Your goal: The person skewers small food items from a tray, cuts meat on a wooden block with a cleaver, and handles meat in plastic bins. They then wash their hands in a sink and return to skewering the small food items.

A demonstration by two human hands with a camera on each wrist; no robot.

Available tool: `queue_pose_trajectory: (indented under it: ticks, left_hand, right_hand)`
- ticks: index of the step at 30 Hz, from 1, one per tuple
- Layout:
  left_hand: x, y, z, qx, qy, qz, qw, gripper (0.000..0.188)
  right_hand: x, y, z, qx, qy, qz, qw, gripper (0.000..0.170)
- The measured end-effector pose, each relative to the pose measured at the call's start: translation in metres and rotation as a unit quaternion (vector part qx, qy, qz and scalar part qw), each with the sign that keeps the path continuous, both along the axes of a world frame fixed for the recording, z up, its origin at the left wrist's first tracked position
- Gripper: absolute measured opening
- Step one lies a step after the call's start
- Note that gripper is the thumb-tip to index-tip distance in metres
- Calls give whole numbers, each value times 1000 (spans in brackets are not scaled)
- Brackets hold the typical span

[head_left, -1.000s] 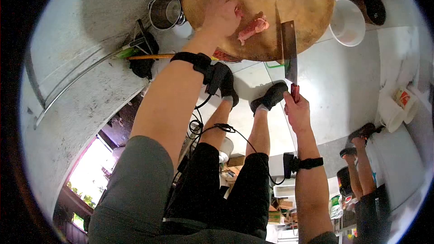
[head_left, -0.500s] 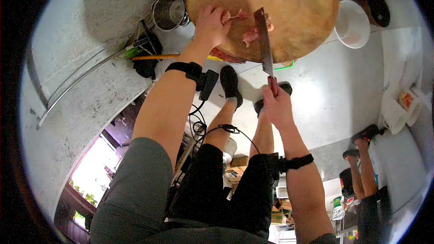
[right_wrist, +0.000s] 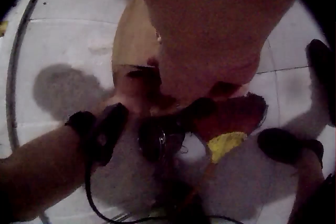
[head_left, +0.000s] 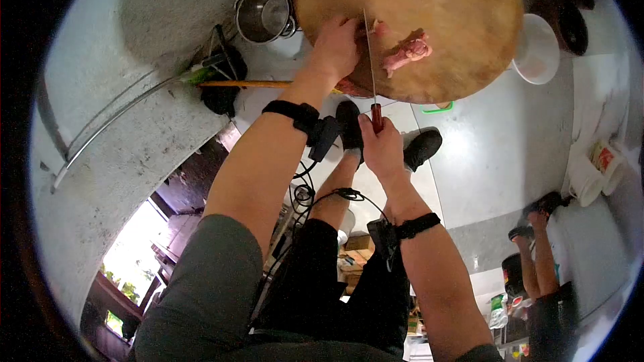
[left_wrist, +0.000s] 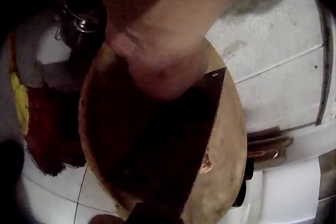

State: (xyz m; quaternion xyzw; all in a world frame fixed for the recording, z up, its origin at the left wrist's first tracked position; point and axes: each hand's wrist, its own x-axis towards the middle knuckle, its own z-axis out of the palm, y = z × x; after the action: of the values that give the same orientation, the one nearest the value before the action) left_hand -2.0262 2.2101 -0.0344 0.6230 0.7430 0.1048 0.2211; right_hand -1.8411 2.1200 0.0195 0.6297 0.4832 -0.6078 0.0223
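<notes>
On a round wooden chopping block, my left hand rests near the left edge, its curled fingers holding a small piece of raw meat. Most of that piece is hidden by the hand and the blade. My right hand grips the red-brown handle of a cleaver, whose blade stands nearly edge-on to the head view, right beside my left fingertips. Another, longer piece of raw meat lies to the right of the blade. In the left wrist view the broad dark cleaver blade spreads below my left hand.
A metal pot stands left of the block and a white basin right of it. A broom with a wooden handle lies below the pot. White buckets and another person's legs are at the right.
The cleaver has swung left from the block's right side, past the longer meat piece, to beside my left hand. My left hand shifted back, then returned toward the blade with the small piece.
</notes>
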Motion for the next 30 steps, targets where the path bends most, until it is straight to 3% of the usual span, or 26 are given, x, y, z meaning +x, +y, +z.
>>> queue_pose_trajectory:
  ticks: [5,7,10,11,15,17,20,24,26,30]
  left_hand:
    - [0,-8,-4,67,-27,-29,997,38]
    - [3,-7,2,43,-22,-13,999,38]
    - [2,-8,8,26,-27,0,999,37]
    - [3,-8,10,34,-38,-4,999,35]
    - [3,-21,1,26,-29,-30,999,31]
    - [3,-27,2,30,-84,4,996,27]
    - [-3,-37,14,31,-51,27,998,36]
    - [-6,-50,2,75,-69,26,994,35]
    - [-7,-55,3,104,-55,-35,992,37]
    - [5,-57,11,147,-38,15,988,38]
  right_hand:
    - [-19,12,9,19,-32,2,999,46]
    - [-26,23,-4,170,21,-24,985,44]
    - [-35,43,-9,192,-20,47,980,48]
    - [-35,43,-8,190,-8,45,981,54]
    - [-41,50,1,159,-58,64,984,49]
    - [-42,51,4,178,-74,33,981,31]
    - [-33,52,6,177,-98,46,978,28]
    - [-11,43,16,163,-96,36,981,30]
    - [0,37,18,167,-79,32,982,30]
    - [11,33,21,127,-76,69,987,33]
